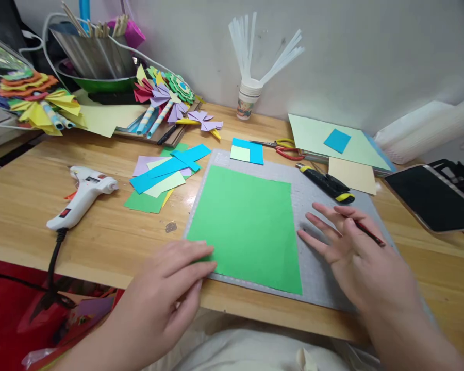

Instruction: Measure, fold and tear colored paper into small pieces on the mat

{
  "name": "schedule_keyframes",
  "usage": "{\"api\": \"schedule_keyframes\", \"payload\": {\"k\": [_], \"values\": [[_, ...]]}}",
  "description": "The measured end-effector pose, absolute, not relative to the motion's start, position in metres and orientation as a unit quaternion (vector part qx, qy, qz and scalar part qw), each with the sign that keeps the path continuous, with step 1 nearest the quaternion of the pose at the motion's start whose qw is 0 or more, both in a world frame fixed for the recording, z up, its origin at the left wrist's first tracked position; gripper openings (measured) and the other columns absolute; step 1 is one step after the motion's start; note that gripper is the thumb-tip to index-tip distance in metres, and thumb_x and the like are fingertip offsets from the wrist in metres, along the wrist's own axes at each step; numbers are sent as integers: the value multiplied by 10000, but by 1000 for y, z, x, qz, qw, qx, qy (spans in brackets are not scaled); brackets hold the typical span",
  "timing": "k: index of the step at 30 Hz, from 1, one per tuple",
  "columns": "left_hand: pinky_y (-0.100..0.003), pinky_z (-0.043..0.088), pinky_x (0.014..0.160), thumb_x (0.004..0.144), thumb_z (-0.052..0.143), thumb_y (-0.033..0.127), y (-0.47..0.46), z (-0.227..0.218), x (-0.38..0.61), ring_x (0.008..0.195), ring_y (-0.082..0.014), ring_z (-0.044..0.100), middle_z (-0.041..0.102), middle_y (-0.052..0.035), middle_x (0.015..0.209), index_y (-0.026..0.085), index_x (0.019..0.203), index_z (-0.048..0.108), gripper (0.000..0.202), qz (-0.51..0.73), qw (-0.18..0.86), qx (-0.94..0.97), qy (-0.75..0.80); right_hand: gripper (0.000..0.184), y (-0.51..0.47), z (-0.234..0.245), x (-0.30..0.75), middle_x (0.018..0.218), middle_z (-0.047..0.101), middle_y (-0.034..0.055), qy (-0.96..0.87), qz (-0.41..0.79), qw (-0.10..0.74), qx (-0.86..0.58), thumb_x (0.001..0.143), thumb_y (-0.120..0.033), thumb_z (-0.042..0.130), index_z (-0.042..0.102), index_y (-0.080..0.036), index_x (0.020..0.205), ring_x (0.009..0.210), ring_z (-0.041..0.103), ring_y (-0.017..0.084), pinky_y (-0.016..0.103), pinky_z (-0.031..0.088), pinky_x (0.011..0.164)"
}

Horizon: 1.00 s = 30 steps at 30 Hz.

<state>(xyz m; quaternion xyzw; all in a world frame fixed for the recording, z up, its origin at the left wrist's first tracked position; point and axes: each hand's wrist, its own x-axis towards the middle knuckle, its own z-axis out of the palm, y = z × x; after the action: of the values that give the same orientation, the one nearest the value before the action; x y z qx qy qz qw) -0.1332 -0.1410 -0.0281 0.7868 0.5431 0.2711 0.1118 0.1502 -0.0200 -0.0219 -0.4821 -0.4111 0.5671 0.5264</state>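
Observation:
A green sheet of paper (pixel 251 226) lies on a grey cutting mat (pixel 325 278). At its lower left corner, the fingers of my left hand (pixel 174 283) press on the paper, with the thumb tucked beneath them at the mat's edge. My right hand (pixel 367 263) hovers over the mat, right of the sheet. Between its thumb and index finger is a slim dark red and black pencil (pixel 369 234); the other fingers are spread. A black and yellow utility knife (pixel 327 184) rests on the mat beyond my right hand. Behind the sheet lies a blue paper piece (pixel 257 151) with a pale green square (pixel 240 153).
At left are a white glue gun (pixel 83 198) and a pile of coloured paper strips (pixel 170 170). Scissors (pixel 288 149) lie behind the mat. A paper cup (pixel 248 100) holds glue sticks. A tablet (pixel 435 198) is at right, paper flowers (pixel 166 98) at back left.

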Motion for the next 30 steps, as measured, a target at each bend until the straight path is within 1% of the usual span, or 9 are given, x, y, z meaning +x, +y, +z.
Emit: {"api": "schedule_keyframes", "payload": {"k": [3, 7, 9, 12, 14, 16, 20, 26, 30], "values": [[-382, 494, 997, 840, 509, 128, -144, -31, -128, 1133, -205, 600, 659, -49, 1202, 234, 1095, 647, 309, 250, 94, 802, 535, 225, -4, -18, 156, 1285, 563, 35, -353, 622, 490, -498, 787, -387, 690, 521, -306, 913, 1133, 582, 296, 548, 550, 812], [-403, 508, 981, 847, 509, 139, -143, -32, -126, 1125, -217, 606, 662, -62, 1190, 227, 1089, 655, 296, 243, 86, 801, 540, 367, 8, -17, 146, 1221, 574, 25, -333, 660, 448, -503, 696, -350, 767, 469, -278, 897, 1001, 626, 228, 373, 571, 695], [-394, 509, 978, 855, 503, 142, -144, -31, -126, 1123, -215, 606, 659, -63, 1189, 228, 1082, 660, 289, 239, 89, 800, 543, 400, 7, -21, 138, 1126, 588, 3, -364, 643, 449, -501, 683, -367, 769, 439, -272, 888, 841, 626, 173, 290, 535, 593], [-385, 513, 966, 867, 490, 155, -144, -29, -123, 1117, -217, 607, 652, -69, 1188, 233, 1070, 667, 279, 232, 96, 797, 549, 394, 3, -30, 130, 809, 518, -56, -470, 563, 438, -519, 677, -370, 760, 438, -252, 872, 611, 506, 106, 207, 412, 487], [-398, 516, 958, 873, 490, 175, -143, -28, -121, 1123, -227, 600, 640, -73, 1201, 242, 1078, 661, 276, 224, 97, 795, 555, 358, -1, -34, 130, 672, 404, -89, -537, 515, 428, -513, 675, -322, 751, 447, -234, 842, 553, 413, 88, 195, 354, 493], [-431, 507, 967, 874, 498, 201, -139, -29, -118, 1151, -244, 580, 613, -80, 1238, 252, 1121, 639, 289, 225, 90, 783, 573, 324, -3, -34, 134, 635, 354, -96, -565, 487, 437, -503, 683, -280, 737, 452, -228, 826, 553, 368, 88, 200, 329, 518], [-472, 495, 975, 882, 496, 239, -127, -25, -112, 1194, -267, 544, 545, -95, 1309, 248, 1224, 564, 349, 292, 80, 713, 633, 266, -7, -18, 154, 691, 402, -65, -597, 409, 488, -489, 736, -284, 706, 460, -234, 825, 609, 410, 109, 224, 352, 562], [-350, 571, 778, 879, 483, 209, -106, -5, -95, 1278, -283, 435, 422, -103, 1394, 271, 1353, 417, 483, 355, 122, 664, 647, 326, -12, 9, 194, 770, 494, -39, -543, 359, 580, -489, 689, -306, 778, 495, -253, 842, 687, 508, 129, 246, 426, 638], [-483, 429, 1015, 854, 466, 145, -100, 8, -76, 1305, -276, 392, 400, -106, 1404, 261, 1390, 355, 559, 368, 44, 696, 615, 337, -19, 24, 215, 795, 528, -31, -512, 307, 622, -508, 668, -314, 793, 520, -261, 858, 699, 533, 144, 265, 442, 633]]}}
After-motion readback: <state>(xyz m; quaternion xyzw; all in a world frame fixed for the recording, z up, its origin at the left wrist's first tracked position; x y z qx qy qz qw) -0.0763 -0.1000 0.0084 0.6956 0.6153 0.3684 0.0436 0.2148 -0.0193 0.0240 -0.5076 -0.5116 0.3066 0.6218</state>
